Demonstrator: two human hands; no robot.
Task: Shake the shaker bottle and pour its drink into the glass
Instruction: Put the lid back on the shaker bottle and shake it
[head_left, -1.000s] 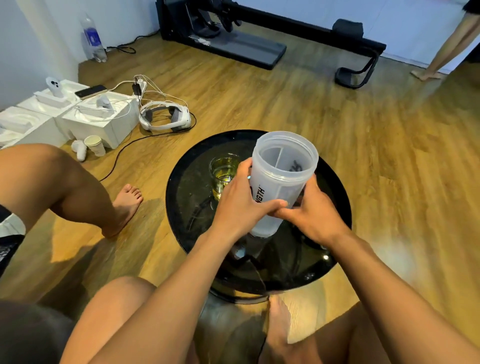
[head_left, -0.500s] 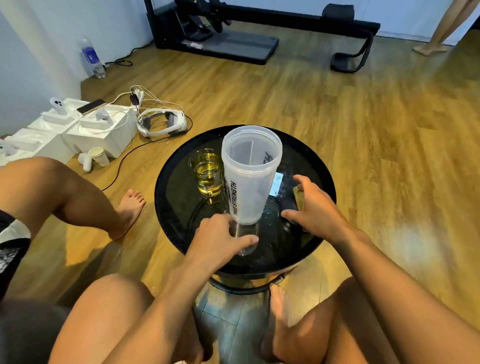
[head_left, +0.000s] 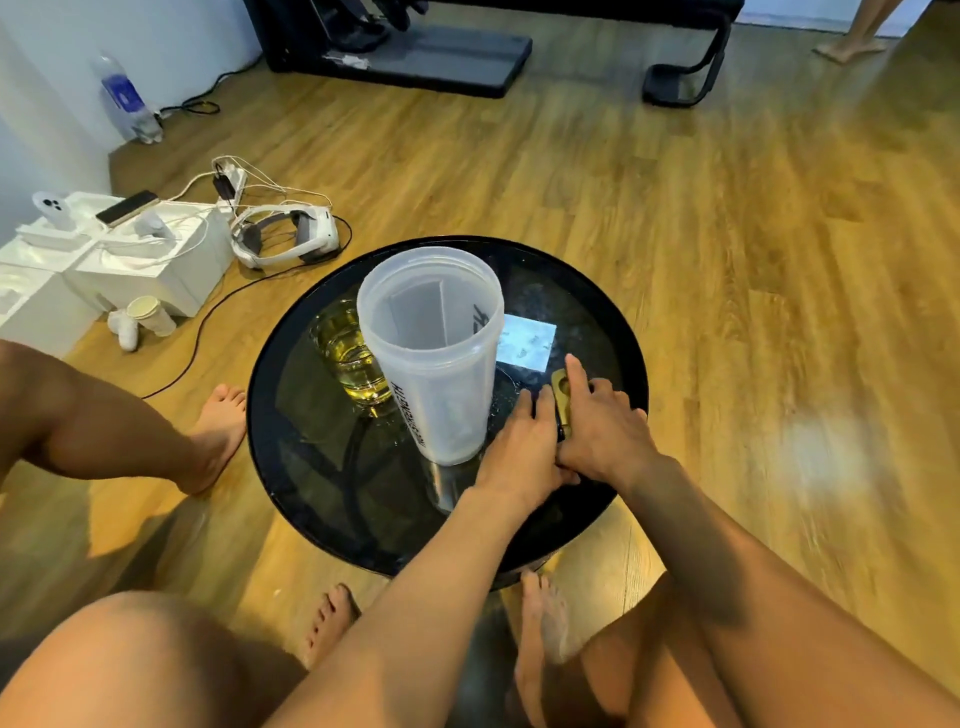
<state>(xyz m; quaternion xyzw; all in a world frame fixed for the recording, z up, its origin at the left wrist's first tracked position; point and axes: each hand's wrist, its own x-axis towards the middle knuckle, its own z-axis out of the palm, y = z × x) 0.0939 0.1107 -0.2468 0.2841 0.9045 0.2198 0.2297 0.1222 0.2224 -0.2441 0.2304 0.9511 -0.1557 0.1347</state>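
The translucent shaker bottle stands upright and lidless on the round black glass table, with no hand on it. Just left of it, touching or nearly so, is the glass holding yellow drink. Right of the bottle lies its dark lid with a gold flap. My left hand rests its fingers on the lid's dark part. From the right side, my right hand grips the lid with the index finger stretched past the flap. Most of the lid is hidden under the two hands.
A pale rectangular reflection or card lies on the table behind the lid. On the floor at left are white boxes, a headset, cables and a paper cup. My bare legs and feet surround the table. Exercise equipment stands at the back.
The bottle was set down on the table and both hands released it. My left hand moved from the bottle's base rightwards to the lid, joining my right hand there.
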